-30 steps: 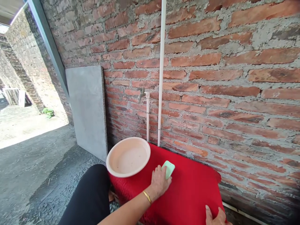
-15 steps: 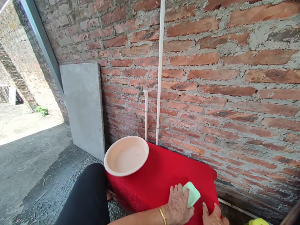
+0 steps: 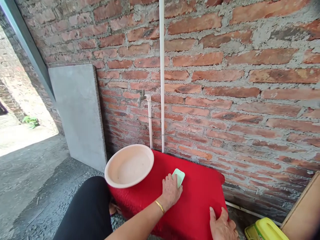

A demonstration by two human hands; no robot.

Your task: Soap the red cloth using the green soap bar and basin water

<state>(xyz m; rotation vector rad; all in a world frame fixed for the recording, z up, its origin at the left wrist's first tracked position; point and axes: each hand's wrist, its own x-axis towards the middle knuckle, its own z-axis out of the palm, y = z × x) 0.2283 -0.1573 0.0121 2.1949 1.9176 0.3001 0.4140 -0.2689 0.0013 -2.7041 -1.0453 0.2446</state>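
My left hand (image 3: 171, 190), with a gold bracelet at the wrist, is closed on a pale green scrub brush (image 3: 179, 177). The brush's smooth back faces up; any bristles are hidden beneath. Under it a red cloth (image 3: 197, 196) lies spread over a low surface. Near the cloth's right front edge, my right hand (image 3: 223, 226) rests on it with fingers apart. A pale pink basin (image 3: 130, 166) sits on the cloth's far left corner.
A brick wall (image 3: 217, 96) rises behind, with a grey tap (image 3: 141, 96) and a white pipe (image 3: 162, 83). At left leans a grey slab (image 3: 77, 116). A yellow container (image 3: 266, 229) stands lower right, beside a wooden board (image 3: 305, 210). My black-trousered knee (image 3: 87, 203) is left of the cloth.
My left hand has moved away from me and left across the cloth with the brush. My right hand stays at the cloth's right edge. The view has turned slightly right.
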